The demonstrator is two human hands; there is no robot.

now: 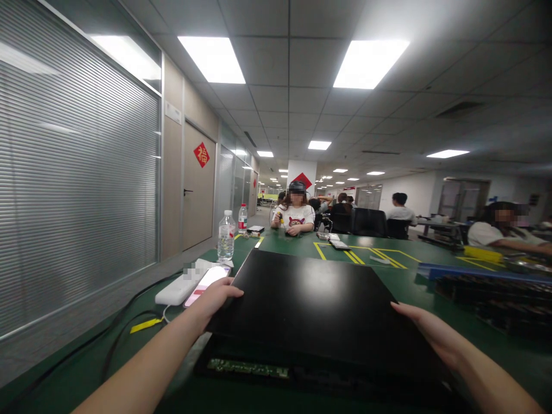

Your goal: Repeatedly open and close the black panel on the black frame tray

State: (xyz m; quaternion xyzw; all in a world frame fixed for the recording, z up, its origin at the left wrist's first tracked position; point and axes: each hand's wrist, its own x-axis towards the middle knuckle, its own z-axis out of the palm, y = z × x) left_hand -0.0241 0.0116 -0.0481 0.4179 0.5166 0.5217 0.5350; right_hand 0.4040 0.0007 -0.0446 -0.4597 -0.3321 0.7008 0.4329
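A flat black panel (302,299) is held level between my two hands in front of me. My left hand (218,296) grips its left edge, thumb on top and the other fingers hidden beneath. At the right edge, my right hand (433,333) holds it the same way, thumb tip on the upper face. Under the panel's near side lies a dark frame or housing with a green circuit board (248,368) showing. Whether the panel touches that housing I cannot tell. Left of my left hand lie a lit phone (209,282) and a white power bank (179,287).
A water bottle (226,238) stands beyond the phone, with a red-capped bottle (242,218) farther back. Black cables run along the left. Dark parts (495,299) are piled at right. Across the green table (276,241) sits a person holding a yellow-and-black tool (280,218).
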